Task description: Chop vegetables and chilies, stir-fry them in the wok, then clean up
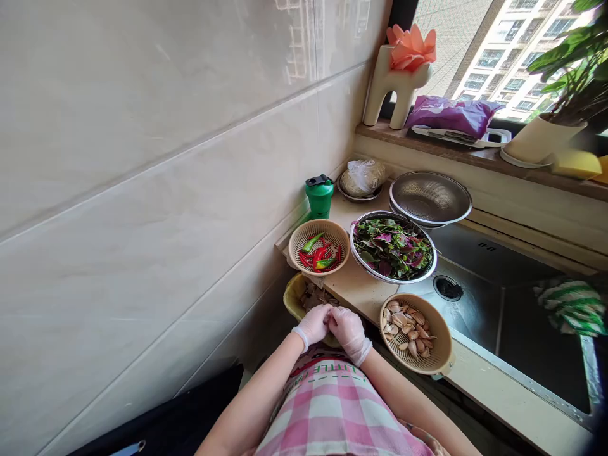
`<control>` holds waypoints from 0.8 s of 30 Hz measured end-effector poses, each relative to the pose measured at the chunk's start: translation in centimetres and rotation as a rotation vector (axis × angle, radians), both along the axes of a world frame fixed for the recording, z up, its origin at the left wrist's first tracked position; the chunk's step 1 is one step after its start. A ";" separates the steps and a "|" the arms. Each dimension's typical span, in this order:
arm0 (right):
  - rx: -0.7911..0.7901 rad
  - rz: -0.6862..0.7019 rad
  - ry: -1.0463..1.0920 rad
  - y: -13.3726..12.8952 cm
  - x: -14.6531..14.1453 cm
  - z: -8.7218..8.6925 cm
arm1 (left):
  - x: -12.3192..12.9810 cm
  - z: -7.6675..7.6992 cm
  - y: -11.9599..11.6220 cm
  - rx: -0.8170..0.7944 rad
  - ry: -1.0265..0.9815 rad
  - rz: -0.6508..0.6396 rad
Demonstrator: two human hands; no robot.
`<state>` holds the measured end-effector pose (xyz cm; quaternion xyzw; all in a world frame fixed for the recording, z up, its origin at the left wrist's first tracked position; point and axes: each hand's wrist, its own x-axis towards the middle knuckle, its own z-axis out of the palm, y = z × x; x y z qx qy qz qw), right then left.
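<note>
My left hand [315, 324] and my right hand [348, 327], both in thin clear gloves, meet in front of my apron. Their fingers are bent and pressed together at the tips. Whatever they pinch is too small or hidden to make out. Just beyond them, below the counter edge, is a yellow-lined bin [293, 296] with pale papery scraps [316, 295] in it. To the right of my right hand, a beige basket [444, 345] of unpeeled garlic cloves [408, 326] rests at the counter's front edge. The garlic basket is apart from both hands.
A beige basket [295, 246] holds red and green chilies [319, 254]. Beside it is a colander [354, 244] of purple-green leaves [393, 246]. Behind stand a green shaker bottle [319, 201], a bagged bundle [361, 177] and a metal strainer [430, 195]. The sink [475, 304] lies right; a tiled wall [190, 190] left.
</note>
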<state>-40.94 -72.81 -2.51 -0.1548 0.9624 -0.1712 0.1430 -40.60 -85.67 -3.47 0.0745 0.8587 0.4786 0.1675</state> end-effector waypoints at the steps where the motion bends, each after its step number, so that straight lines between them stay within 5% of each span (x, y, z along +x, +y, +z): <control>1: -0.004 -0.020 -0.001 0.0 0.0 -0.1 | 0.1 0.1 -0.2 -0.002 -0.003 0.000; 6: -0.060 -0.161 -0.028 0.6 -0.5 -1.0 | 0.9 -0.1 -1.3 0.001 -0.065 0.004; 10: -0.137 -0.233 -0.051 1.1 -0.9 -1.6 | 1.0 -0.8 -2.1 0.181 -0.151 -0.001; 17: -0.316 -0.029 -0.062 0.8 -0.4 -0.5 | 0.3 -1.3 -1.9 0.076 -0.037 0.036; 24: -0.211 0.069 -0.079 0.6 -1.0 0.2 | -0.1 -0.2 -2.1 0.065 -0.081 -0.067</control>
